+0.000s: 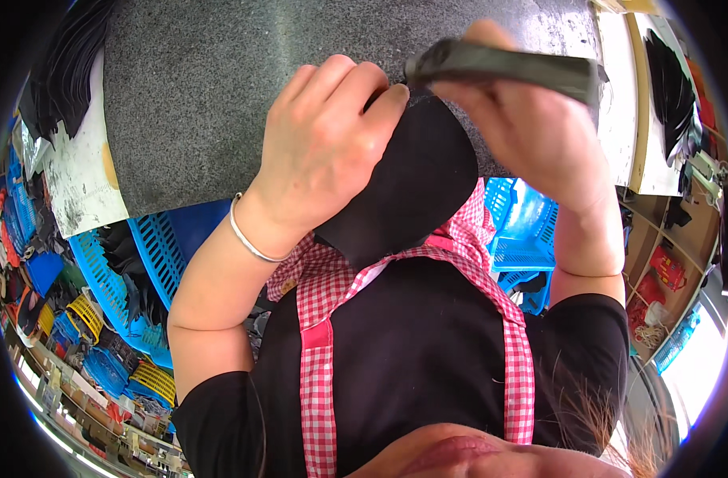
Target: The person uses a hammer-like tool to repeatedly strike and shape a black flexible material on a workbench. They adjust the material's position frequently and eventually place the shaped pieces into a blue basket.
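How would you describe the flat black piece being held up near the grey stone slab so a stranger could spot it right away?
Start at the big speckled grey stone slab that fills the top of the view. At its near edge the left hand pinches a flat, matte black piece with a rounded outline that hangs down over the pink checked apron. Unlike the long, dull grey-green tool in the right hand, it is broad and dark.

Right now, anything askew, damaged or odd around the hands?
Nothing looks damaged or spilled. The left hand pinches a curved black flat piece against the edge of the grey speckled table, and the right hand grips a dark flat tool above it. Blue baskets below hold more black pieces.
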Demonstrator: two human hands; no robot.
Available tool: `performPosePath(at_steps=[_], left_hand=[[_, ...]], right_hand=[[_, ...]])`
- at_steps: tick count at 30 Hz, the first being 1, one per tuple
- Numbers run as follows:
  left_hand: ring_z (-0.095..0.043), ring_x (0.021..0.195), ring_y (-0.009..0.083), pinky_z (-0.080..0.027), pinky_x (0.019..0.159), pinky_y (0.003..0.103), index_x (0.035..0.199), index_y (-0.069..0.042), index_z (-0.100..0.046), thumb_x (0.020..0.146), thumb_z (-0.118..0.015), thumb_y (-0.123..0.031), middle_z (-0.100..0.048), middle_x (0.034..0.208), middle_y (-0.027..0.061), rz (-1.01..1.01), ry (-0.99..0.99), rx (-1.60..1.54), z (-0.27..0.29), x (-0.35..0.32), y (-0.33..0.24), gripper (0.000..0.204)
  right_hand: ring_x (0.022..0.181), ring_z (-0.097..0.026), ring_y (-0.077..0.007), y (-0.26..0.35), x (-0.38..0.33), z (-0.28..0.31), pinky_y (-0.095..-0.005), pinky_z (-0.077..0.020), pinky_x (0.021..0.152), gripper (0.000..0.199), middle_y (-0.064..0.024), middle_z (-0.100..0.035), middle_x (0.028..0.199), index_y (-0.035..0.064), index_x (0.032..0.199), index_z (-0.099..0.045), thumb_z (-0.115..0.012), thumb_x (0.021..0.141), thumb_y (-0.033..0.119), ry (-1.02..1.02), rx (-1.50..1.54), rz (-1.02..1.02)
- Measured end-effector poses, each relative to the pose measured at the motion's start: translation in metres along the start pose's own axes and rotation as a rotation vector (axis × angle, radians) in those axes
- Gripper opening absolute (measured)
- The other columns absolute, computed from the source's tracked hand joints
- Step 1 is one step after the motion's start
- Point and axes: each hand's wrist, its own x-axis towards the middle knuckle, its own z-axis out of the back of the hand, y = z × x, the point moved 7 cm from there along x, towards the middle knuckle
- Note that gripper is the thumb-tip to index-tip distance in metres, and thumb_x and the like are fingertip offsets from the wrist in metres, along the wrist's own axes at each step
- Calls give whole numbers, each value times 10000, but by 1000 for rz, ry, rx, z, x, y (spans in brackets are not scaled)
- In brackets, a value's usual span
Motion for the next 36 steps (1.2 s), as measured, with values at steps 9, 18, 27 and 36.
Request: performPosePath(at_steps=[9,18,27,36], left_hand=[[-692,822,269,-560,745,368,929,-40,-775,803,-804,-25,-703,897,74,24,133,-244,13,-7,32,131],[-681,814,280,-562,735,382,917,-19,-757,774,-806,3,-693,894,80,-69,195,-260,33,-19,48,154],[-701,837,289,-571,728,377,928,-22,-759,771,-815,22,-704,909,93,24,141,-211,45,-40,52,172],[-671,870,282,-559,762,380,970,-36,-777,738,-834,-2,-694,958,85,96,83,-192,63,-66,53,241]], right_hand=[[723,-667,-373,14,4,-14,-432,-515,622,206,-136,-648,803,51,1044,-642,-764,967,197,103,1,8],[699,-691,-331,32,20,-22,-404,-522,599,225,-105,-651,765,93,1011,-622,-778,962,247,91,73,63],[733,-696,-339,58,29,-32,-415,-525,613,231,-116,-662,779,89,1009,-611,-780,957,237,110,109,129],[811,-693,-410,74,41,-35,-466,-543,660,227,-164,-682,835,63,1068,-618,-756,969,214,130,66,158]])
